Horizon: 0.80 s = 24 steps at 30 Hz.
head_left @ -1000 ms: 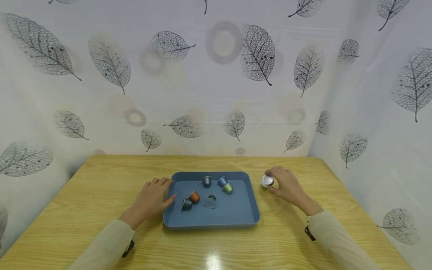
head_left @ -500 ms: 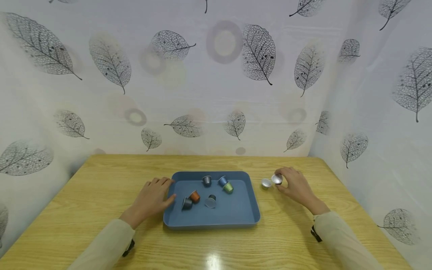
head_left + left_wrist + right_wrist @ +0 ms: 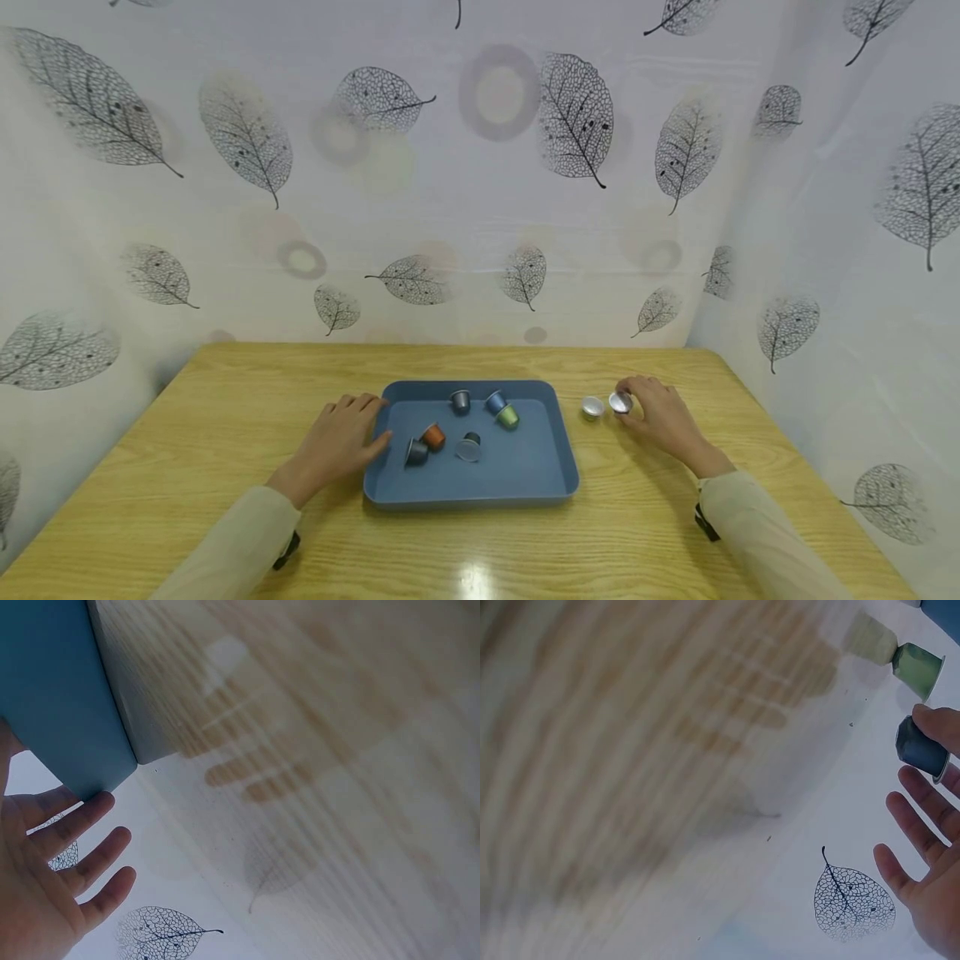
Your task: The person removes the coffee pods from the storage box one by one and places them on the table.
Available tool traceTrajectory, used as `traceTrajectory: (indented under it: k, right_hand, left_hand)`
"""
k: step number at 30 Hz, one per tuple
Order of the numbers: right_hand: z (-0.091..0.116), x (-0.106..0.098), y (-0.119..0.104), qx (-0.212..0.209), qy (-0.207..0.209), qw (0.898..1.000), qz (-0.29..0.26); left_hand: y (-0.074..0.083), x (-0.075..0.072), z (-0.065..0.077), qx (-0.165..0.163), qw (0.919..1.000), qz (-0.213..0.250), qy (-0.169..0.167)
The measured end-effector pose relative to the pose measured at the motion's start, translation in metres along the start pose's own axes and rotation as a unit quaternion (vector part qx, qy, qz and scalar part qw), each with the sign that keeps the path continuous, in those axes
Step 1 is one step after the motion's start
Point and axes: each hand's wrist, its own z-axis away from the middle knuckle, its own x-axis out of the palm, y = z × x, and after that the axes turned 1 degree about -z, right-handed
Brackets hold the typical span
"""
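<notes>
My right hand (image 3: 658, 414) pinches a dark blue coffee capsule (image 3: 921, 747) between thumb and index finger, its silver lid facing up in the head view. The other fingers of that hand stand spread apart in the right wrist view. Just left of it, a green coffee capsule (image 3: 592, 407) stands lid up on the table. My left hand (image 3: 333, 442) rests at the left rim of a blue tray (image 3: 510, 483), its fingers loosely extended. In the left wrist view, a fingertip touches the tray's edge and the thumb is mostly hidden.
Several coffee capsules lie in the tray: an orange one (image 3: 432, 437), a blue one (image 3: 496, 403), a light green one (image 3: 508, 417) and dark ones. Below them is a wooden table (image 3: 225, 400). A leaf-print curtain (image 3: 480, 208) hangs behind and on both sides.
My right hand has moved right with the dark blue capsule, away from the green one, then slightly lower. The left hand and the tray have stayed in place.
</notes>
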Motion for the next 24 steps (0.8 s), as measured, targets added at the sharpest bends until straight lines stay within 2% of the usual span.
traceTrajectory:
  k: [4, 13, 24]
  right_hand:
    - [0.0001, 0.0003, 0.0003, 0.002, -0.008, 1.000, -0.004]
    - [0.0016, 0.0003, -0.0005, 0.021, -0.056, 0.998, -0.013]
    - [0.0017, 0.0021, -0.0010, 0.026, -0.074, 0.997, -0.010]
  left_hand:
    - [-0.0001, -0.0001, 0.0000, 0.000, 1.0000, 0.000, 0.000]
    - [0.0002, -0.0008, 0.0004, 0.003, 1.0000, -0.001, -0.001]
    - [-0.0009, 0.0012, -0.0005, -0.001, 1.0000, -0.003, -0.005]
